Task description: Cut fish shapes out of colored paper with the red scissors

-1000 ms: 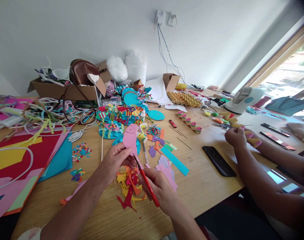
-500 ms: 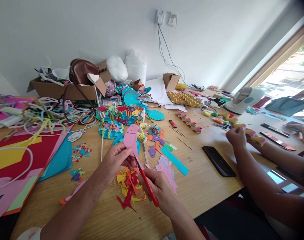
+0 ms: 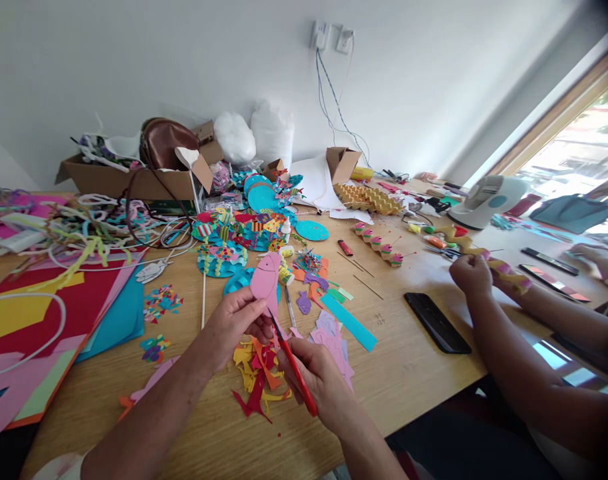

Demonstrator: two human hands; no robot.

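Note:
My left hand (image 3: 230, 325) pinches a pink paper fish (image 3: 265, 280) and holds it upright above the wooden table (image 3: 399, 373). My right hand (image 3: 320, 375) is closed round the red handles of a pair of scissors (image 3: 293, 363), whose blades meet the fish's lower edge. Directly below both hands lies a heap of yellow, orange and red paper scraps (image 3: 258, 373). Pale pink offcuts (image 3: 334, 343) lie just to the right of the scissors.
Another person's hand (image 3: 471, 275) at the right works a zigzag paper strip (image 3: 504, 272), near a black phone (image 3: 437, 322). Coloured paper sheets (image 3: 44, 313) cover the left; finished paper fish craft (image 3: 234, 240), cardboard boxes (image 3: 129, 179) and a white appliance (image 3: 484, 199) crowd the back.
The pink fish has turned and shifted slightly to the right in my left hand; the scissors stay at its lower edge. The other person's hands have moved a little.

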